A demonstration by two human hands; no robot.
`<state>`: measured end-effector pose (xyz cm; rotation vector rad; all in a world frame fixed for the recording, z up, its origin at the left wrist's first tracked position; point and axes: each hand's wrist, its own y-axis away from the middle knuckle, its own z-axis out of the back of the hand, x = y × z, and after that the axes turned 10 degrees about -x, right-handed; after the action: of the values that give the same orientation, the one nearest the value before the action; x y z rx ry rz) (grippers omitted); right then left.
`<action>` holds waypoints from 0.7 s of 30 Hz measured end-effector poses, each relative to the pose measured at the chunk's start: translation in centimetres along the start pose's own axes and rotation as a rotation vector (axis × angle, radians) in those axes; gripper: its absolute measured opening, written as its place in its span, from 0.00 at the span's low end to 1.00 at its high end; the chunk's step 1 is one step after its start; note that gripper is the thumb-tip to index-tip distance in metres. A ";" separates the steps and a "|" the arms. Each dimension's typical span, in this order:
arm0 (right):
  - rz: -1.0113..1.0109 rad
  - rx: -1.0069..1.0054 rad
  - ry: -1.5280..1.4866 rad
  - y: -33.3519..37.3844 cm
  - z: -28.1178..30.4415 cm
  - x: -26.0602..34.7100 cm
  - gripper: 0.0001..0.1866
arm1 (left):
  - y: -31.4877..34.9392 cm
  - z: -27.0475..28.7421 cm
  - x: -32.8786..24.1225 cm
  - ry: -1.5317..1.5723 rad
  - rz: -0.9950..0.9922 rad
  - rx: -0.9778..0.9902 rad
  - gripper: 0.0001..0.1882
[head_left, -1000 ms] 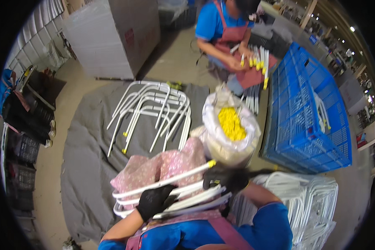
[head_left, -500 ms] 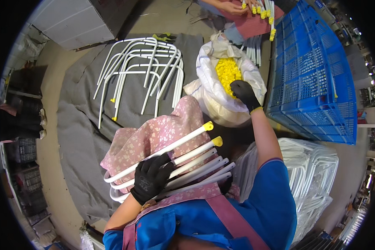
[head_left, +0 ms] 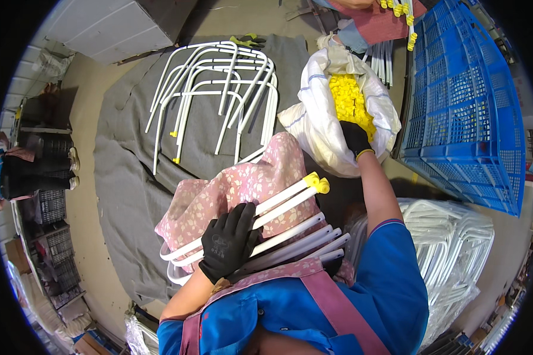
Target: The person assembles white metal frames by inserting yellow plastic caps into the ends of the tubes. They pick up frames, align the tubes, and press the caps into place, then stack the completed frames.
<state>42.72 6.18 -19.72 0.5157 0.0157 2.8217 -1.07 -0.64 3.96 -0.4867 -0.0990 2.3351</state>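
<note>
Several bent white tube frames (head_left: pixel 284 238) lie across my lap, over a pink flowered apron (head_left: pixel 260 177). Two of their ends carry yellow plastic caps (head_left: pixel 317 183); the ends nearer my body are bare. My left hand (head_left: pixel 228 241), in a black glove, is wrapped over the upper tubes with its fingers together. Ahead to the right, my gloved right hand (head_left: pixel 354 139) reaches into a white woven sack (head_left: pixel 317 112), down among loose yellow caps (head_left: pixel 349 97). Its fingers are hidden there.
More white frames (head_left: pixel 231 89) stand on a grey cloth (head_left: pixel 124 189) at the far left. A blue plastic crate (head_left: pixel 462 118) is right of the sack. Plastic-wrapped frames (head_left: pixel 450 254) are stacked by my right elbow. At the top, another person's hand (head_left: pixel 358 3) is near capped tubes.
My right hand has moved lower into the near side of the sack. The two capped tube ends are now close together, and my left hand's fingers have stretched further over the tubes.
</note>
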 end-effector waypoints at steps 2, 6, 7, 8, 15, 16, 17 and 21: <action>0.058 -0.045 -0.009 0.2 0.0 0.0 0.18 | 0.1 0.0 0.0 0.024 0.005 -0.017 0.29; -0.024 -0.314 0.110 0.8 1.3 1.1 0.15 | 0.4 0.1 -0.1 0.013 0.028 -0.016 0.29; -0.058 -0.437 0.104 1.0 2.0 1.5 0.16 | 0.4 0.0 -0.1 0.002 0.019 -0.037 0.29; -0.045 -0.566 -0.030 1.2 3.1 1.7 0.18 | 0.5 -0.1 -0.1 -0.004 0.015 -0.053 0.29; -0.202 -0.467 -1.006 4.9 10.5 3.6 0.09 | 1.2 -0.2 -0.1 -0.008 -0.130 -0.269 0.29; -0.183 -0.490 -0.994 6.1 11.1 4.0 0.07 | 1.9 0.2 -0.4 -0.007 -0.204 -0.279 0.28; -0.088 -0.510 -1.013 7.6 11.6 4.4 0.05 | 2.6 0.6 -0.7 -0.014 -0.263 -0.263 0.26; -0.144 -0.297 -1.476 13.0 12.8 5.7 0.10 | 4.5 0.5 -1.9 0.037 -0.173 -0.115 0.19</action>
<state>38.61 -5.30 -4.94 2.1452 -0.5811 1.6342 -2.97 -5.20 4.09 -0.5550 -0.2488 2.1582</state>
